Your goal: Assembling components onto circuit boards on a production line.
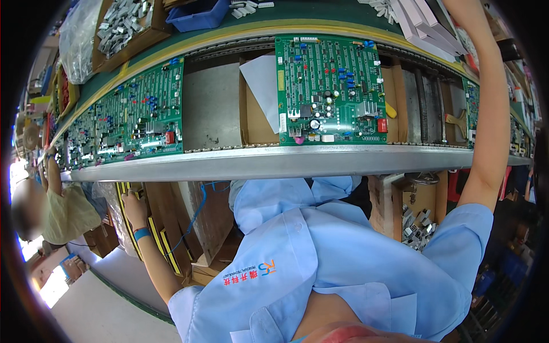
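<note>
Plainly, gaps flank the middle board (331,88); whether left grip (134,208) pinches, I cannot tell; right grip unseen.

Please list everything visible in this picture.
Conveyor: one, silver, across middle
Boards: several, green, on conveyor
Sheet: one, white, by central board
Metal parts: many, silver, top, lower right
Bin: one, blue, top left
Bag: one, clear, upper left
Cartons: several, white, upper right
Strips: several, yellow, lower left
Cord: one, blue, below conveyor
Co-worker: one, pale top, far left
Shirt: one, blue, lower middle
Left hand: one, bare, by strips
Right forearm: one, bare, right; hand unseen
</note>
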A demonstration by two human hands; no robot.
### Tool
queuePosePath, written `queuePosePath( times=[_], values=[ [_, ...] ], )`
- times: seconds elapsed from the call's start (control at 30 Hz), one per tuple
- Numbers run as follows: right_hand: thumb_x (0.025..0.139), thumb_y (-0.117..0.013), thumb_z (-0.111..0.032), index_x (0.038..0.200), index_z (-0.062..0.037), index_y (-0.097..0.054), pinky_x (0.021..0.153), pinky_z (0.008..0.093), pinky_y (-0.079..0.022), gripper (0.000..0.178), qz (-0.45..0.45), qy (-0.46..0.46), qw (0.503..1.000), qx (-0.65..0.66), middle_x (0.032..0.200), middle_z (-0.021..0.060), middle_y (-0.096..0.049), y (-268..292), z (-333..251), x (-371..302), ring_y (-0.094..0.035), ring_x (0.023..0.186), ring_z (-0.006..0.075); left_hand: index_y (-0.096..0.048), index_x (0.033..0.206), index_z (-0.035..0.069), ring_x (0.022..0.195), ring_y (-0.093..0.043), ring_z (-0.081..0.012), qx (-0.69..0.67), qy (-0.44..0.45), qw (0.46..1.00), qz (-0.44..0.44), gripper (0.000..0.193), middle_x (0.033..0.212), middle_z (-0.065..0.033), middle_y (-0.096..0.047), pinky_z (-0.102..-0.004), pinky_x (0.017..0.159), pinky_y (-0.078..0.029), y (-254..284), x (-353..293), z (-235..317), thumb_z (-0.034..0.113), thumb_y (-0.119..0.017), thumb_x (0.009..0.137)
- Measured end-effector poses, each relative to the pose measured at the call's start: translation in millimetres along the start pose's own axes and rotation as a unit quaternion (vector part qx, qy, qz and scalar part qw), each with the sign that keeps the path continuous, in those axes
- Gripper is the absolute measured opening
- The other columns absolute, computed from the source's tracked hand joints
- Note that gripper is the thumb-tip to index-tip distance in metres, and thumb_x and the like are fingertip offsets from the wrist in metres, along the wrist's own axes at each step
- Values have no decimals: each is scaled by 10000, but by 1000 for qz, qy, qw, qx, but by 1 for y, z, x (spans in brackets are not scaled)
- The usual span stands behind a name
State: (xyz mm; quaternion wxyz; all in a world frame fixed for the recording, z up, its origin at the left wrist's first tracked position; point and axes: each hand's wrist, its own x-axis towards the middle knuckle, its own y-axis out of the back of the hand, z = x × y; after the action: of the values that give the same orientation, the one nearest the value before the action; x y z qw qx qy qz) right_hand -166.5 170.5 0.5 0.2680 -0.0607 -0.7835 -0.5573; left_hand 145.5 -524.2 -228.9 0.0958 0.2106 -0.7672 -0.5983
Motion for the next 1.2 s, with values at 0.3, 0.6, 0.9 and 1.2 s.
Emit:
queuePosePath(
  times=[0.3, 0.6, 0.9, 1.2],
  values=[
    [855, -627, -120, 1095, -21, -641, 777, 360, -497, 261, 31, -47, 985, -163, 960, 152, -644, 48, 39, -63, -631, 873, 284, -656, 991, -11, 817, -610, -443, -10, -109, 993, 34, 212, 899, -256, -652, -484, 761, -481, -2, 6, -5, 47, -620, 790],
    [847, -644, -151, 1147, -112, -670, 865, 312, -492, 303, -96, -530, 809, -234, 1058, 104, -694, 114, 88, -408, -663, 996, 194, -640, 974, -88, 880, -599, -483, 12, -6, 1000, 23, 307, 965, -308, -626, -527, 767, -481, 24, 5, 28, 110, -648, 740],
    [770, -692, -238, 1253, -37, -573, 935, 377, -461, 536, 20, -607, 793, -58, 1140, 174, -653, -29, 177, -562, -614, 1081, 314, -640, 971, -101, 896, -594, -483, 6, -19, 1000, 19, 317, 935, -332, -625, -526, 776, -481, 18, 5, 18, 131, -627, 756],
    [754, -742, -354, 1154, -42, -597, 900, 398, -476, 528, 7, -688, 720, -89, 1123, 181, -644, -69, 182, -540, -622, 1050, 321, -595, 1060, -59, 948, -576, -470, 51, -34, 998, 15, 386, 1046, -299, -564, -511, 821, -489, -1, 12, -6, 207, -647, 786]
  ],
)
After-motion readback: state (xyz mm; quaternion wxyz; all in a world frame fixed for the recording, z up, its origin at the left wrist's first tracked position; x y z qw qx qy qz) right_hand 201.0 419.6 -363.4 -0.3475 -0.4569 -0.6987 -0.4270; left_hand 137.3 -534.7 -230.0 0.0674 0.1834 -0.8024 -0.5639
